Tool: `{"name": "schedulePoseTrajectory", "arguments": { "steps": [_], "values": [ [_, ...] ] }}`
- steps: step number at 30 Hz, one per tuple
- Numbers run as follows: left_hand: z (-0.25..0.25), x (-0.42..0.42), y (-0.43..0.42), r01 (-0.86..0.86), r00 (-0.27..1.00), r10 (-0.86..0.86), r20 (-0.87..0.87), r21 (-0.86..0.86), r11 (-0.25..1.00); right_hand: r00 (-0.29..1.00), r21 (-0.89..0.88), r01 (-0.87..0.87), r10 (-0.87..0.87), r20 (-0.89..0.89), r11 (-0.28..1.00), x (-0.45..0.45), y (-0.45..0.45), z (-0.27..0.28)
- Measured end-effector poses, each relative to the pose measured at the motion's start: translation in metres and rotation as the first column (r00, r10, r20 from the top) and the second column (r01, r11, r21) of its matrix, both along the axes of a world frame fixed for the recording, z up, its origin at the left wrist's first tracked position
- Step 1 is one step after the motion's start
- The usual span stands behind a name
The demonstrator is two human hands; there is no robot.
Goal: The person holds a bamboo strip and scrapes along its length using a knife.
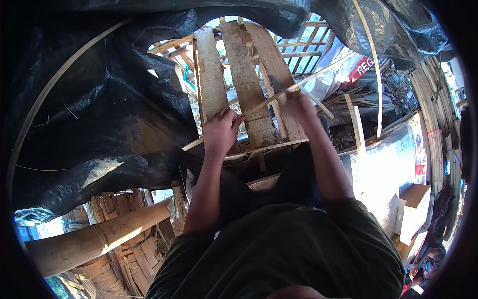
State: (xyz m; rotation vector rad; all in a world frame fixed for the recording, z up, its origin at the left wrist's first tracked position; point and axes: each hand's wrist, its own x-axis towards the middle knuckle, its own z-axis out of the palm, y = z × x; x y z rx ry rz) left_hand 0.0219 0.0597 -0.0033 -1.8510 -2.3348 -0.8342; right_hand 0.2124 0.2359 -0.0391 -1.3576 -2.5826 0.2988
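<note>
A long thin bamboo strip (265, 104) lies slantwise over the wooden planks (245, 74), rising from lower left to upper right. My left hand (221, 130) is closed around the strip near its lower end, above the left plank. Further up the strip, my right hand (300, 105) is closed, smeared by motion, above the right plank. Beside its fingers shows a dark blurred shape, perhaps a blade; what this hand grips is unclear. Below both hands a narrow wooden edge (269, 148) crosses the near ends of the planks.
Black plastic sheeting (109, 99) hangs at left and overhead. A thick bamboo pole (99, 242) lies at lower left. On the right are a printed white sack (343, 70), split bamboo pieces (357, 127), a cardboard box (413, 209) and bundled bamboo strips (432, 119). Part of another person (428, 264) shows at lower right.
</note>
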Motion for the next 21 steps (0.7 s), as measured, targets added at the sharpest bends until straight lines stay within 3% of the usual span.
{"name": "schedulePoseTrajectory", "arguments": {
  "steps": [2, 4, 6, 8, 9, 10, 12, 13, 14, 16, 18, 20, 21],
  "values": [
    [-0.001, 0.0, -0.001, -0.024, 1.0, 0.024, -0.004, -0.01, 1.0, 0.904, -0.25, 0.351, -0.396, -0.16, 0.903, 0.015, 0.013, 0.015],
    [0.0, -0.001, 0.0, -0.023, 1.0, 0.024, 0.016, -0.007, 1.0, 0.993, 0.015, 0.047, -0.045, -0.111, 0.999, -0.004, 0.0, -0.024],
    [-0.001, -0.002, -0.001, -0.013, 1.0, 0.013, 0.018, 0.0, 1.0, 0.97, -0.142, 0.131, -0.157, -0.186, 0.981, -0.028, -0.055, -0.006],
    [-0.003, -0.002, -0.002, 0.002, 1.0, -0.002, 0.024, 0.009, 1.0, 0.971, -0.219, 0.074, -0.12, -0.205, 0.973, -0.018, -0.045, 0.008],
    [-0.004, -0.002, -0.002, -0.004, 0.999, 0.003, 0.039, 0.009, 1.0, 0.975, -0.137, 0.004, -0.034, -0.221, 0.991, -0.005, -0.02, 0.0],
    [-0.003, -0.002, 0.0, -0.014, 0.999, 0.013, 0.051, 0.014, 1.0, 0.976, 0.065, 0.02, -0.006, -0.219, 0.998, 0.007, 0.0, -0.009],
    [-0.002, -0.001, -0.001, -0.024, 0.998, 0.023, 0.065, 0.015, 1.0, 0.882, -0.295, 0.331, -0.406, -0.242, 0.896, 0.018, 0.015, 0.01],
    [-0.001, -0.002, -0.001, -0.031, 0.997, 0.03, 0.074, 0.013, 0.999, 0.935, -0.197, 0.279, -0.312, -0.166, 0.94, 0.008, 0.006, 0.004],
    [-0.001, -0.003, 0.0, -0.035, 0.997, 0.034, 0.074, 0.013, 0.999, 0.938, -0.106, 0.129, -0.156, -0.31, 0.986, -0.006, -0.011, -0.008],
    [-0.004, -0.005, 0.0, -0.02, 0.998, 0.019, 0.064, 0.017, 1.0, 0.951, -0.209, 0.148, -0.197, -0.237, 0.967, -0.023, -0.056, 0.012],
    [-0.006, -0.003, -0.001, -0.03, 0.998, 0.029, 0.056, 0.013, 0.999, 0.978, -0.297, 0.041, -0.099, -0.183, 0.954, -0.006, -0.02, 0.001],
    [-0.004, -0.003, 0.001, -0.049, 0.998, 0.048, 0.045, 0.022, 0.999, 0.992, 0.006, 0.064, -0.064, 0.11, 0.998, 0.017, 0.024, -0.004],
    [-0.002, -0.002, -0.001, -0.052, 0.997, 0.052, 0.053, 0.008, 0.999, 0.969, -0.151, 0.248, -0.244, 0.041, 0.957, 0.018, 0.028, -0.001]
  ]
}}
